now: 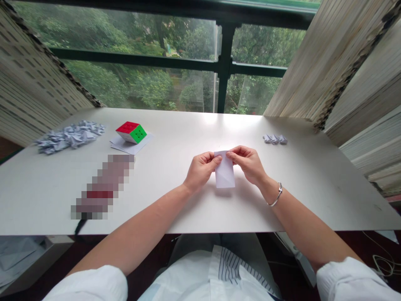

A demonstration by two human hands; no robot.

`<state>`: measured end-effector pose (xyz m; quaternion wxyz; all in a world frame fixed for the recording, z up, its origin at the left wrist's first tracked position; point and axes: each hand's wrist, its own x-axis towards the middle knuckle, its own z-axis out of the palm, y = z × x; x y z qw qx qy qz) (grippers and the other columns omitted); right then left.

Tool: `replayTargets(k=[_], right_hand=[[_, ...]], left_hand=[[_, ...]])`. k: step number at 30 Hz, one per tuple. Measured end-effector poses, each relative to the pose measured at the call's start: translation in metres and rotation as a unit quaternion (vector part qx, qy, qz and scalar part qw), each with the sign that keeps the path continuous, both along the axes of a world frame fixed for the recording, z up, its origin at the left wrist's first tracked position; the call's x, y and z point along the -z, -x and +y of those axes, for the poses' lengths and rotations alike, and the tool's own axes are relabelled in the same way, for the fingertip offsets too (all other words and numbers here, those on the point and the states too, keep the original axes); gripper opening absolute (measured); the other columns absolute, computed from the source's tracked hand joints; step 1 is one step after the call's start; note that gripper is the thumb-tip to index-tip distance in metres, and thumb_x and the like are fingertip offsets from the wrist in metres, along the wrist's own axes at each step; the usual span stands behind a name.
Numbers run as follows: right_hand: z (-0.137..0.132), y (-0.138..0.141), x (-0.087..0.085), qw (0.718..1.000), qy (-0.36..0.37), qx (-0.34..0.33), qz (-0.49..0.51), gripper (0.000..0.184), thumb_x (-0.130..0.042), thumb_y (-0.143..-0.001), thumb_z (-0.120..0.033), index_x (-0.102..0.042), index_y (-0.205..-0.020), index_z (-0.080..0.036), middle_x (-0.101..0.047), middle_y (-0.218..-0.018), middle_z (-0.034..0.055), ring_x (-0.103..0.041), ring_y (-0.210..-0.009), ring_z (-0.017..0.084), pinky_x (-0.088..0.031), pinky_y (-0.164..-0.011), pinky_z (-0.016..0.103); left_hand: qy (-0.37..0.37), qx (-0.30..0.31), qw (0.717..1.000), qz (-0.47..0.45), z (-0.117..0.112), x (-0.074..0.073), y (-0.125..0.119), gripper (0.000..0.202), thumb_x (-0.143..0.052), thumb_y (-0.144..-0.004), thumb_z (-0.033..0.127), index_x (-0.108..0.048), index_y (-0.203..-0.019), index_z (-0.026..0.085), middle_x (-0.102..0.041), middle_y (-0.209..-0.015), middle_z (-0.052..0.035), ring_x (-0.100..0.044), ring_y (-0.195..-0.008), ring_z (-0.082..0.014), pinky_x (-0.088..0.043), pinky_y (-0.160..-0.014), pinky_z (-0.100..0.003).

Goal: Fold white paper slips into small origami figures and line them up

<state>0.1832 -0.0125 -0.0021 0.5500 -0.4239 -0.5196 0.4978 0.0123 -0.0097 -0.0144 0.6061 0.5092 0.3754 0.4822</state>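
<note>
A small rectangular sheet of white paper (224,174) hangs upright between my hands, above the middle of the table. My left hand (203,169) pinches its upper left edge, the thumb lying on the near face. At the upper right corner my right hand (247,163) grips it with thumb and forefinger, and a silver bangle circles that wrist. A faint slanting crease shows near the paper's lower edge. The fingers behind the sheet are partly hidden.
On the white table (175,138), a pile of folded paper pieces (70,136) lies at far left. A puzzle cube (131,132) rests on paper sheets (120,145). Nearer is a blurred-out object (103,188). Several folded pieces (275,139) sit at right, below the curtain (300,75).
</note>
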Motion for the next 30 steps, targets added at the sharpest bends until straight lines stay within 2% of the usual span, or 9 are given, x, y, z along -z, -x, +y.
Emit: replayTargets(k=[3,7,10,15,20,30], right_hand=[[0.0,0.002,0.001,1.0,0.0,0.0,-0.011,0.034,-0.08,-0.068,-0.048,-0.068,-0.074,-0.018,-0.065,-0.067,-0.0002,-0.056,-0.062,0.013,-0.05,-0.058,0.027],[-0.001,0.005,0.001,1.0,-0.008,-0.001,-0.015,0.034,-0.08,-0.068,-0.049,-0.067,-0.074,-0.018,-0.064,-0.066,-0.0005,-0.056,-0.062,0.013,-0.05,-0.058,0.027],[-0.001,0.007,0.001,1.0,-0.012,-0.007,-0.016,0.033,-0.079,-0.069,-0.048,-0.067,-0.074,-0.019,-0.063,-0.066,-0.0008,-0.056,-0.062,0.013,-0.05,-0.059,0.027],[0.0,0.005,0.002,1.0,-0.019,0.014,-0.011,0.029,-0.079,-0.071,-0.045,-0.068,-0.074,-0.019,-0.064,-0.067,-0.0008,-0.055,-0.062,0.012,-0.049,-0.058,0.027],[0.003,0.001,0.004,0.999,-0.02,0.039,0.004,0.026,-0.079,-0.071,-0.042,-0.068,-0.074,-0.019,-0.064,-0.068,-0.0008,-0.055,-0.062,0.012,-0.048,-0.057,0.026],[0.007,0.001,0.007,0.997,0.024,0.065,0.029,0.03,-0.082,-0.066,-0.042,-0.068,-0.071,-0.016,-0.063,-0.064,-0.0008,-0.054,-0.059,0.011,-0.047,-0.054,0.024]], left_hand=[[-0.001,-0.004,1.0,0.005,0.0,0.001,-0.001,0.034,-0.073,-0.076,0.048,-0.071,-0.084,0.014,-0.068,-0.075,-0.0035,-0.06,-0.068,-0.015,-0.051,-0.067,-0.028],[-0.008,-0.042,0.999,0.011,0.002,0.003,-0.004,0.033,-0.068,-0.078,0.047,-0.065,-0.07,0.015,-0.061,-0.064,0.0001,-0.054,-0.059,-0.0124,-0.048,-0.059,-0.025],[-0.001,-0.06,0.998,-0.001,0.003,0.005,-0.005,0.035,-0.067,-0.079,0.048,-0.062,-0.066,0.016,-0.057,-0.06,0.0011,-0.051,-0.056,-0.0112,-0.046,-0.055,-0.024],[0.026,-0.029,0.999,-0.014,0.005,0.002,-0.002,0.044,-0.068,-0.076,0.059,-0.066,-0.075,0.015,-0.066,-0.069,-0.004,-0.06,-0.061,-0.0148,-0.05,-0.06,-0.027],[0.03,-0.001,0.999,0.018,0.004,-0.001,-0.001,0.037,-0.082,-0.067,0.046,-0.069,-0.076,0.013,-0.07,-0.077,-0.0061,-0.064,-0.069,-0.0164,-0.054,-0.067,-0.03],[0.059,0.025,0.998,0.016,0.003,-0.006,-0.005,0.025,-0.075,-0.073,0.036,-0.068,-0.077,0.012,-0.07,-0.071,-0.0046,-0.063,-0.063,-0.0142,-0.053,-0.063,-0.027]])
